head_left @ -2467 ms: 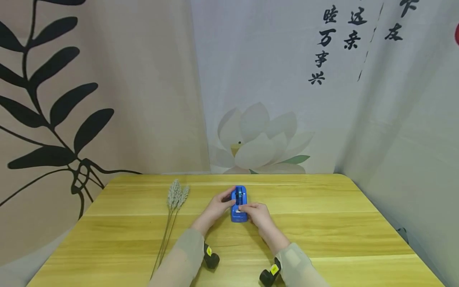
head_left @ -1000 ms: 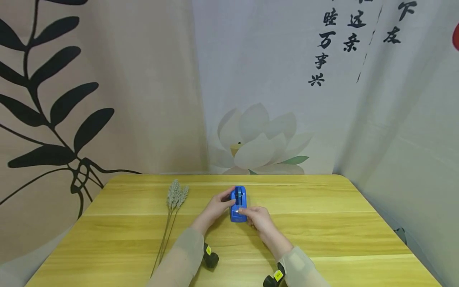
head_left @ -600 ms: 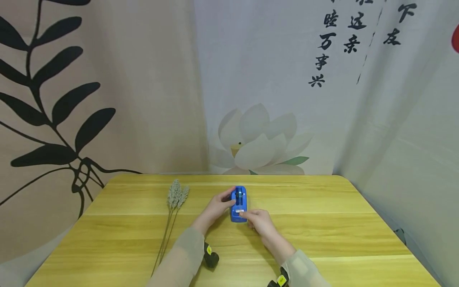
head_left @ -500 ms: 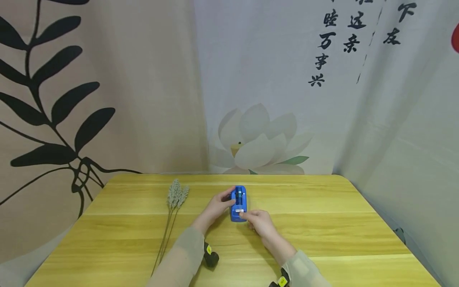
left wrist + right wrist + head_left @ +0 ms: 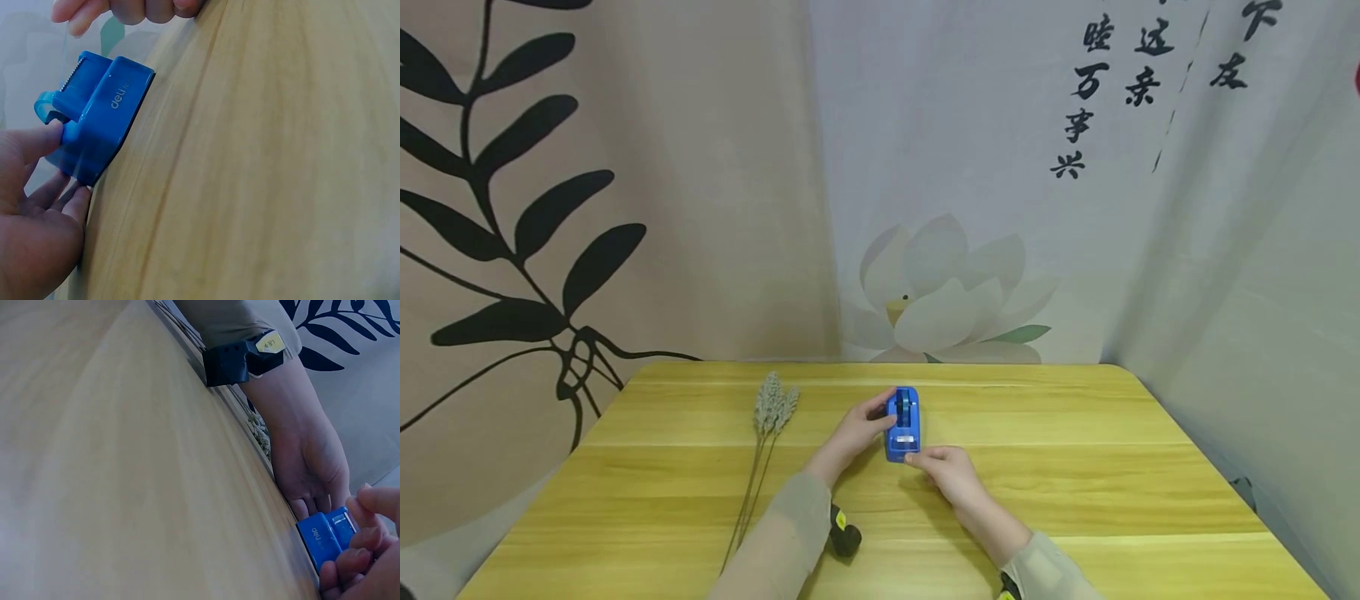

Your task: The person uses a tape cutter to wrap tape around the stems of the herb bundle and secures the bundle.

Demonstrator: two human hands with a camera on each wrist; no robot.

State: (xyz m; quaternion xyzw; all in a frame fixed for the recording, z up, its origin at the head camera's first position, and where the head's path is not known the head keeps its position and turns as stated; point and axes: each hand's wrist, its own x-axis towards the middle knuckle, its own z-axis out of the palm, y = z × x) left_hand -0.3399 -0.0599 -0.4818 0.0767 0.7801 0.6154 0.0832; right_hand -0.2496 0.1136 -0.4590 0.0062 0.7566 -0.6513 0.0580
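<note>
A blue tape dispenser [image 5: 902,448] marked "deli" stands on the wooden table [image 5: 1037,467]. Its serrated cutter and the tape roll [image 5: 42,107] show in the left wrist view. My left hand [image 5: 853,435] grips the dispenser's left side near the roll, thumb by the roll and fingers low on the body. At the dispenser's near end, my right hand [image 5: 957,477] pinches thumb and forefinger together on what appears to be the end of the clear tape. The strip itself is barely visible. In the right wrist view, right-hand fingers partly cover the dispenser [image 5: 319,540].
Dried grass stems with fluffy grey heads [image 5: 769,407] lie left of my left forearm. A black camera [image 5: 846,540] is strapped to the left wrist. Behind the table's far edge hangs a printed curtain [image 5: 970,167].
My right hand has drawn back from the dispenser's cutter end toward me and slightly right, fingers still pinched. My left hand keeps holding the dispenser in place. The head view has shifted slightly.
</note>
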